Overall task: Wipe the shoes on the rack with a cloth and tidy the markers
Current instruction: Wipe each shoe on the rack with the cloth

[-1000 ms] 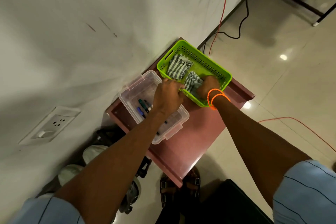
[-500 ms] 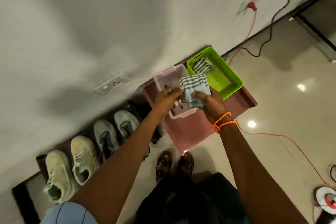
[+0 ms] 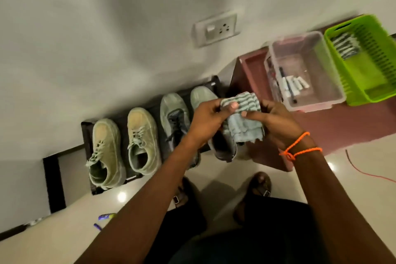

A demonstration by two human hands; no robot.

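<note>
Both hands hold a striped grey-and-white cloth in mid-air above the right end of the shoe rack. My left hand pinches its left edge with thumb on top; my right hand grips its right side. On the low black rack stand a beige pair of sneakers and a grey pair, the rightmost shoe partly hidden by my hands. A clear plastic box on the pink table holds several markers.
A green basket with another striped cloth sits right of the clear box. A wall socket is above the rack. My sandalled feet stand on the tiled floor. Small purple items lie on the floor at left; an orange cable runs at right.
The cloth has left the green basket and moved left, over the shoes, with both hands on it. The view has swung left and down to show the whole rack.
</note>
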